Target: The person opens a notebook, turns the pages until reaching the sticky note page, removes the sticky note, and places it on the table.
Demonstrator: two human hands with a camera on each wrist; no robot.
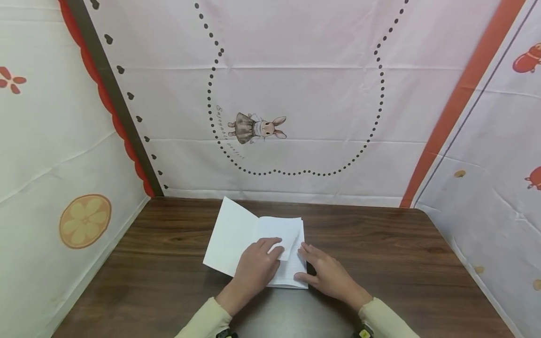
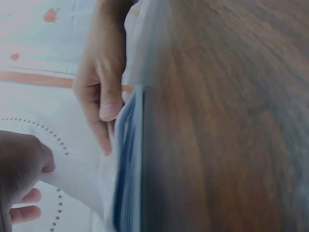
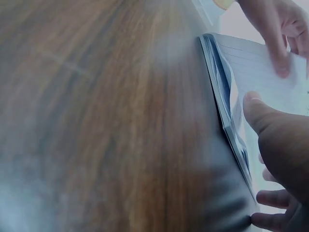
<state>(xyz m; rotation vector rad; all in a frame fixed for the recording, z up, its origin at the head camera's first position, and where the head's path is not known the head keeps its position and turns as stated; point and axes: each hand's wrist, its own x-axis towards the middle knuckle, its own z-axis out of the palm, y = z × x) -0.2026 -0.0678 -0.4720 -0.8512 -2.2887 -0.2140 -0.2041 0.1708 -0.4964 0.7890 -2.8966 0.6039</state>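
A notebook (image 1: pixel 289 277) with lined pages lies on the table, its white cover (image 1: pixel 230 234) opened out to the left. My left hand (image 1: pixel 258 265) pinches a page (image 2: pixel 79 186) between thumb and fingers, and the lifted page bends up from the pages beneath. At the notebook's right edge is my right hand (image 1: pixel 327 274), with fingers extended and its thumb (image 3: pixel 260 116) resting near the lined paper. In the left wrist view the stacked page edges (image 2: pixel 126 159) show side-on, slightly fanned apart.
Dark wood-grain table (image 1: pixel 393 263) surrounds the notebook. Behind it hangs a white cloth (image 1: pixel 317 117) printed with a rabbit (image 1: pixel 255 127) and dotted lines. More printed cloth borders the table at left and right. Wrist devices (image 1: pixel 363 332) sit at both cuffs.
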